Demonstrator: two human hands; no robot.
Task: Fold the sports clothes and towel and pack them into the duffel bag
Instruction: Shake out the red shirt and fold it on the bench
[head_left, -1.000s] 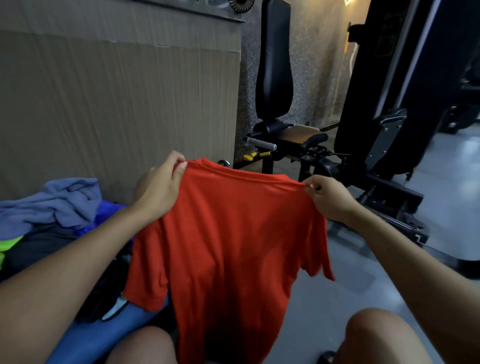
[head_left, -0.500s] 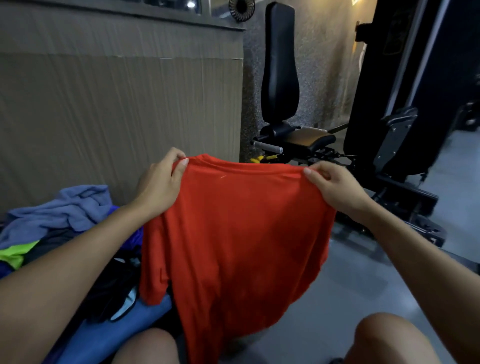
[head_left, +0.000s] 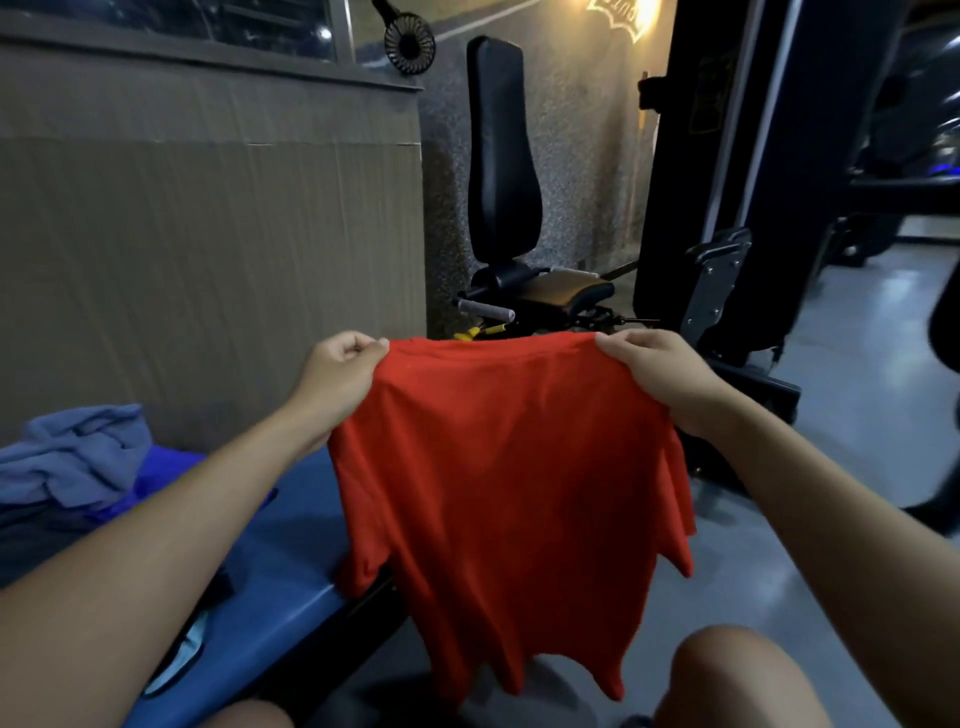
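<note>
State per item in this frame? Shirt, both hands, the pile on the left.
red shirt: unfolded, held up by its shoulders, hanging free
left hand: pinches the shirt's left shoulder
right hand: pinches the shirt's right shoulder
blue-grey towel: crumpled, unfolded, on top of the pile
blue bench: shirt's lower left edge hangs against its end

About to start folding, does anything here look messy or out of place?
The red T-shirt, held up at the shoulders by the left hand and right hand, looks fine. The blue-grey towel lies crumpled on a heap of unfolded clothes at the left.
</note>
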